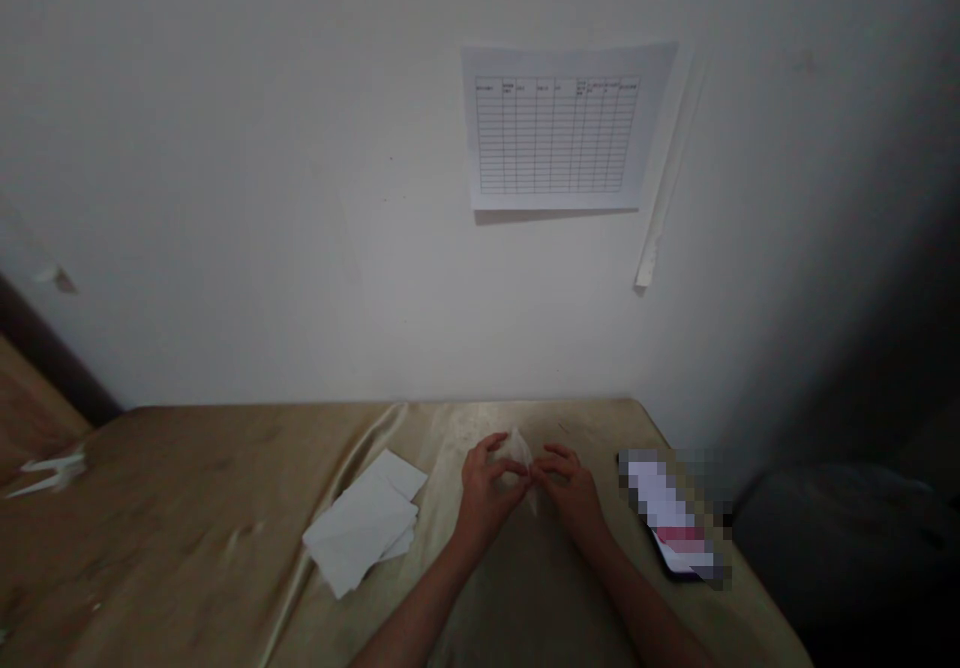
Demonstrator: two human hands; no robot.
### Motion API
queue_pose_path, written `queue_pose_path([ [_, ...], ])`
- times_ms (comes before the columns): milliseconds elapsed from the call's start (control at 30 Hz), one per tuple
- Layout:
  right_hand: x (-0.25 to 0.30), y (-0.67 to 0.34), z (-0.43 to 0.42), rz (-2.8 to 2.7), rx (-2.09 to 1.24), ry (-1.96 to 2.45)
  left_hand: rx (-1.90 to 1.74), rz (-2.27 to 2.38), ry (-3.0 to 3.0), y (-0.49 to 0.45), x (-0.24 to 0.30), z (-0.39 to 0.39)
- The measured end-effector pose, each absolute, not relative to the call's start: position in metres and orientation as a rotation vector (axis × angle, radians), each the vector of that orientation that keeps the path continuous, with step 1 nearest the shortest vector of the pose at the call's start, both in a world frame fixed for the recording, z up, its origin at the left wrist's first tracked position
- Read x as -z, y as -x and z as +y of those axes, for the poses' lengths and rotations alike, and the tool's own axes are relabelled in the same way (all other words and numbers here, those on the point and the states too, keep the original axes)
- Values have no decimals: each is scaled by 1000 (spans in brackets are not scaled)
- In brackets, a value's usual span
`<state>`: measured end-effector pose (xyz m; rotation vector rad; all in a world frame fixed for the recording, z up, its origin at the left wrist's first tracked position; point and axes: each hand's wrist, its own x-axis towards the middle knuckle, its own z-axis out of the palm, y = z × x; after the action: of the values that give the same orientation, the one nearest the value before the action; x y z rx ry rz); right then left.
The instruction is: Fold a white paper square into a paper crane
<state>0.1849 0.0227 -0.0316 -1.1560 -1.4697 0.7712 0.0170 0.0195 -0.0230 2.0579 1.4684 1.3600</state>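
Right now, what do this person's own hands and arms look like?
The left hand and right hand are ungloved; the left forearm and right forearm are bare where visible. No watch or bracelet shows; it's too dim to rule out rings.

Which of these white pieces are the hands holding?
The thin whitish piece between left hand and right hand; the loose papers lie on the table, the printed sheet is on the wall.

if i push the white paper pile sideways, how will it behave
The white paper pile will probably fan apart, since its edges are uneven. The sheets look thin, so likely light and bendy. The shiny tablecloth may let it slide.
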Motion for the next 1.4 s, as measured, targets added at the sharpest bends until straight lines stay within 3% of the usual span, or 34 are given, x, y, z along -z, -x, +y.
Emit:
queue_pose_path([
  [600,36,-182,23,-1536,-569,1210,-1311,1474,-2153,-18,26,20],
  [1400,30,-183,19,-1369,-618,1233,-1345,1444,-1997,-20,29,20],
])
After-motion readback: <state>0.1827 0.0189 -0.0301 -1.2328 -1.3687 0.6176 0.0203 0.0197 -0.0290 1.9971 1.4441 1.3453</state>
